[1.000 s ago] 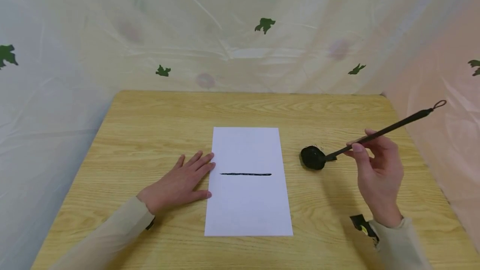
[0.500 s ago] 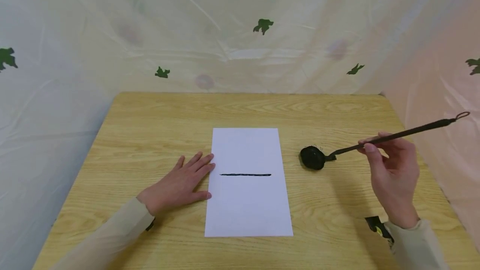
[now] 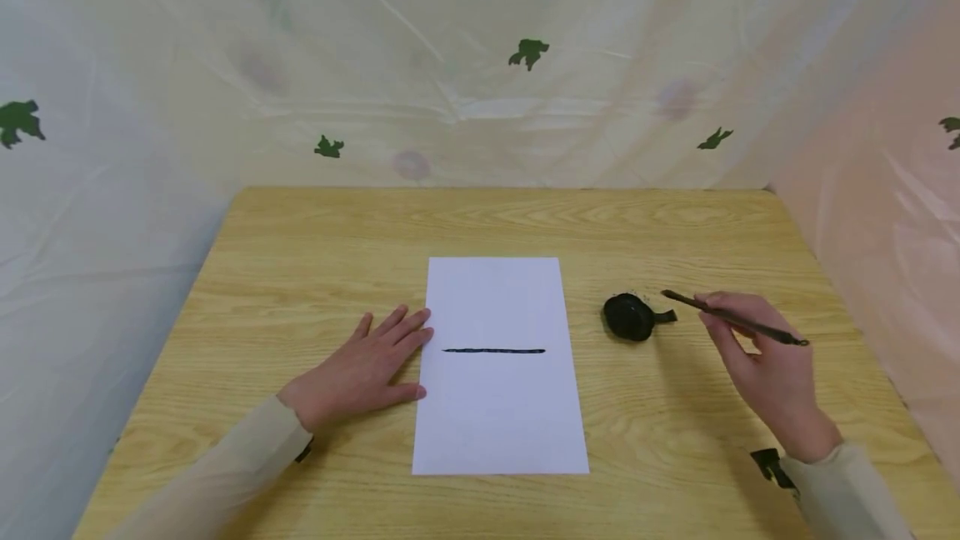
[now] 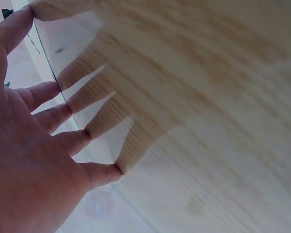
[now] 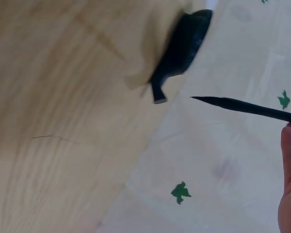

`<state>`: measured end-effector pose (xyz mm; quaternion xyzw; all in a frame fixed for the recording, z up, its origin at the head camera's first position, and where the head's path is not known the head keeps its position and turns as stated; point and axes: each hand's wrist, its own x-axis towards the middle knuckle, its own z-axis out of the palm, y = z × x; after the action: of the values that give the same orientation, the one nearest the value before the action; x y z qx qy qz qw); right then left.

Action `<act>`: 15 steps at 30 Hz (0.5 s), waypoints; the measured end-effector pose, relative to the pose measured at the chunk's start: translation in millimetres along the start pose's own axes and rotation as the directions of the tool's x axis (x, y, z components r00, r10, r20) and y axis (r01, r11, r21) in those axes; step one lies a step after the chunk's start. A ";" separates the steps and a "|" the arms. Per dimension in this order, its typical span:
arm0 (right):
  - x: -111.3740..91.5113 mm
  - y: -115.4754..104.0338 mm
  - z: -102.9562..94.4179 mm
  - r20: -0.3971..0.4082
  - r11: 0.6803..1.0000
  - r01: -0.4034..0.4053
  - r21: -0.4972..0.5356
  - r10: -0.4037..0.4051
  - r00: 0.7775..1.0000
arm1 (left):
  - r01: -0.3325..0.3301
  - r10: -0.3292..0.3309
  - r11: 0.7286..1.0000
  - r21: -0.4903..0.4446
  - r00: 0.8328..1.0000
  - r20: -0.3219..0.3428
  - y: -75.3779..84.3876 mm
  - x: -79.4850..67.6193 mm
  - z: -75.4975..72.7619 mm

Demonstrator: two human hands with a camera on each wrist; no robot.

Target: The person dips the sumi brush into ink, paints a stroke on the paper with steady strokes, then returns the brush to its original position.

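Observation:
My left hand [image 3: 356, 379] lies with its fingers spread on the table, the fingertips and thumb tip at the left edge of a white sheet of paper [image 3: 501, 419]. One dark horizontal ink stroke [image 3: 495, 351] crosses the middle of the sheet. My right hand [image 3: 780, 373] pinches a dark writing brush [image 3: 750, 324] between thumb and fingers. Its pointed tip [image 5: 208, 100] hovers apart from a small black ink dish [image 3: 628, 317], just beyond the dish's short handle [image 3: 665, 317]. In the left wrist view, the left fingers [image 4: 70, 143] press straight against the tabletop.
The wood-grain table [image 3: 300, 248] runs back to a pale sheet curtain [image 3: 420, 40] with green bird-shaped patches [image 3: 529, 53]. More of this sheeting hangs at the left and right. Fine dark specks dot the wood behind the dish.
The brush tip has left the ink dish. My right hand moved to the right and the brush swung round, its looped end now lower and toward me. The left hand and paper stayed put.

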<state>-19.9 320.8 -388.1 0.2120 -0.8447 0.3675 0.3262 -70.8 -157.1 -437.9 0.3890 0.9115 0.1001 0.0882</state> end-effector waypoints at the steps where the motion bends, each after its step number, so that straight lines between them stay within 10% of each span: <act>1: -2.0 1.8 0.8 0.014 0.999 0.041 -0.018 -0.041 0.999 | -0.001 0.001 1.000 0.000 1.000 -0.001 0.2 0.1 -0.1; 9: -19.4 14.4 0.2 0.280 0.892 0.336 -0.302 -0.254 0.926 | -0.001 0.001 1.000 -0.011 1.000 0.001 0.6 -0.3 -1.1; 15: -29.6 15.2 -0.8 0.402 0.903 0.341 -0.262 -0.219 0.889 | 0.004 -0.004 1.000 -0.019 1.000 0.010 1.3 -0.9 -1.5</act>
<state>-8.1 334.6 -416.0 0.3404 -0.8990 0.1257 0.2453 -69.7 -157.1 -436.0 0.3868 0.9109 0.1065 0.0968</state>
